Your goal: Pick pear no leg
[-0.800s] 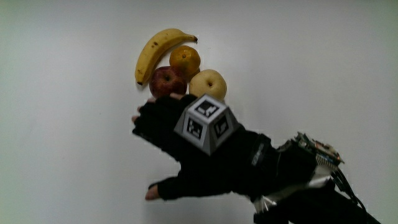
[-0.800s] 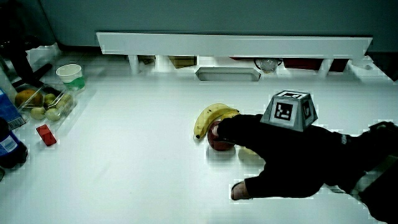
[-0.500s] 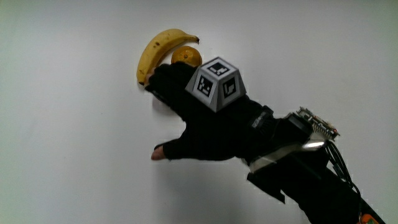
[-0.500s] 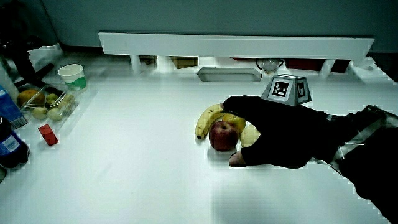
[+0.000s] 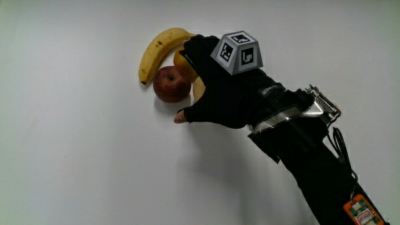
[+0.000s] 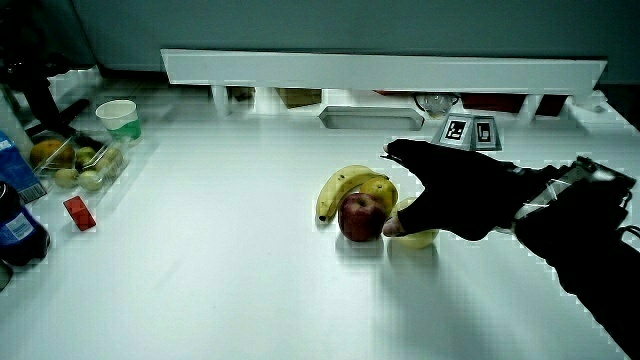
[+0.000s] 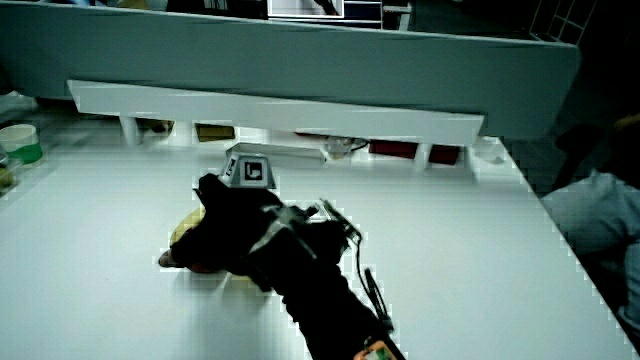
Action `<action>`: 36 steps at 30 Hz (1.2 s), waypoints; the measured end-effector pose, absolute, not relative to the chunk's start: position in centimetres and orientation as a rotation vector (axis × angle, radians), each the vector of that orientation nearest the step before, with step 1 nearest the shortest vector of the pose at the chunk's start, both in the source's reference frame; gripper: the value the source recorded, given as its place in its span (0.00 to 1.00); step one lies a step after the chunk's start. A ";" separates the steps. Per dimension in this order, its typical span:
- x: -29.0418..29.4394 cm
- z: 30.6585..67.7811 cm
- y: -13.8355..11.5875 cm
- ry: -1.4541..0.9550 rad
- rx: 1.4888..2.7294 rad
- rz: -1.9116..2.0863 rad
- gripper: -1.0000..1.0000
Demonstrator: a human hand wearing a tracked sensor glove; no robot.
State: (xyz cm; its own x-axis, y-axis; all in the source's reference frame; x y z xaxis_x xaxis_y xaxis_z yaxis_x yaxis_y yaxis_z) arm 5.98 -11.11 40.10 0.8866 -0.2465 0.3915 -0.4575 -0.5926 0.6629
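Yellow pear (image 6: 418, 237) visible in a side view | main view: hands (image 5: 225, 94) cover it | grip: cannot tell

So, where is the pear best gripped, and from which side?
Grip the pear around its round body, coming down from above: the apple and the orange crowd it, so only its top and the side nearer the person look free.

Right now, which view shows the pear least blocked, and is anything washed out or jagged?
Main view: hand hides nearly all the pear, table evenly bright. A side view shows pear under the hand, whose outline is jagged. In another side view the hand masks the fruit.
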 end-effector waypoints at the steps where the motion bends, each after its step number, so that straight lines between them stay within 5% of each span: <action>1: 6.2 40.5 -11.2 -0.489 2.217 0.327 0.50; 31: 8.0 46.2 -11.6 -0.330 2.152 0.225 0.50; 36: 8.1 46.2 -11.7 -0.324 2.187 0.252 0.65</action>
State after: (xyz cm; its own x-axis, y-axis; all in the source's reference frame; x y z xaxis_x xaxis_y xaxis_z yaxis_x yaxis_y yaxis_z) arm 8.11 -11.67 46.19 0.9453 -0.1404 0.2944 -0.3200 -0.5744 0.7535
